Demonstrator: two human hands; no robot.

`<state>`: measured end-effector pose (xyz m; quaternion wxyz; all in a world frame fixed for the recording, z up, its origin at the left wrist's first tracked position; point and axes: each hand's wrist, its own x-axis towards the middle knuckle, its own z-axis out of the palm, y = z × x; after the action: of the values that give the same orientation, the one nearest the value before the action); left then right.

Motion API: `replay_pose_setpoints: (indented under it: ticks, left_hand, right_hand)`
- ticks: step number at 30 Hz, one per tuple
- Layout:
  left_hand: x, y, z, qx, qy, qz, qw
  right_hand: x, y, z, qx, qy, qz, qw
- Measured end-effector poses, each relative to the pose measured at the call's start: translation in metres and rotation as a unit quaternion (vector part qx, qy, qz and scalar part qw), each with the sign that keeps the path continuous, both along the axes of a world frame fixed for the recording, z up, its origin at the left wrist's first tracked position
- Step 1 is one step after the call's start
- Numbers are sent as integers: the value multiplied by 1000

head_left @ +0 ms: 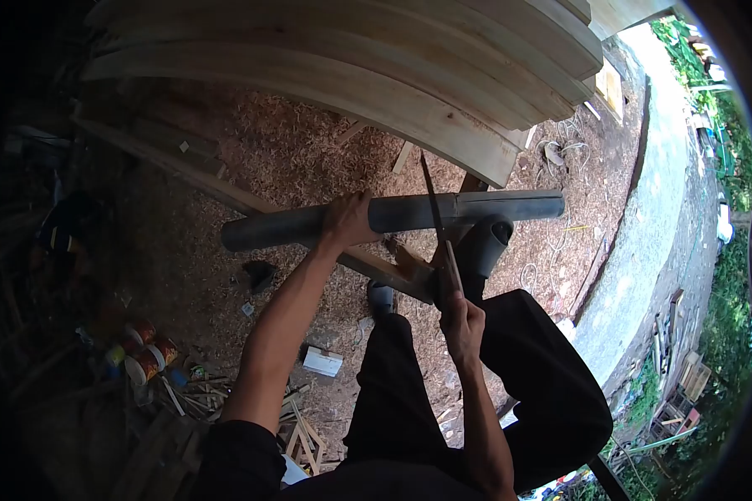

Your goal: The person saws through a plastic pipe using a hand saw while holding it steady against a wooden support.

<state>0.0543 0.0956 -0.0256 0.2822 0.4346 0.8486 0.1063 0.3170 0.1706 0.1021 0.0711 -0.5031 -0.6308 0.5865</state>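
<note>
A long dark grey pipe point(401, 214) lies crosswise in front of me, propped on a wooden piece point(380, 269). Wrapped over its left half is my left hand point(348, 220), closed on it. My right hand point(461, 321) grips the handle of a handsaw point(437, 210), seen nearly edge-on. The thin blade crosses over the pipe right of its middle and points away from me. To the right of the blade, a dark lengthwise line runs along the pipe. My shod foot point(486, 242) is raised against the near side of the pipe, close beside the saw.
Large stacked wooden boards point(351, 79) curve across the top. Wood shavings point(284, 142) cover the ground. Striped cans point(146, 363) and scrap sticks point(205, 401) lie lower left. A person point(63, 230) is in shadow at far left. A concrete strip point(635, 275) runs along the right.
</note>
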Motion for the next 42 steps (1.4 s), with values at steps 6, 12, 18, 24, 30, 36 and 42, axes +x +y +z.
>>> replay_pose_setpoints:
  ticks: [6,12,18,24,30,36,42]
  left_hand:
    - [-22,-29,-6,58,36,-40,997]
    - [-34,-51,-1,26,22,-43,998]
    - [-32,-51,-9,1,45,-55,997]
    - [-41,-43,6,-47,19,-48,998]
    - [-36,-48,2,-38,3,-61,997]
    - [-42,-47,-6,16,30,-61,998]
    - [-37,-49,-11,-46,25,-73,996]
  right_hand:
    - [2,-18,18,-45,-63,6,997]
    - [4,-23,56,-95,-115,9,989]
    - [-73,0,-11,-18,-71,21,997]
    - [-56,7,19,-69,-124,1,990]
    - [-21,-21,48,-82,-170,-14,982]
    - [-134,35,-39,-3,-174,21,985]
    - [-29,-20,80,-63,-207,22,976]
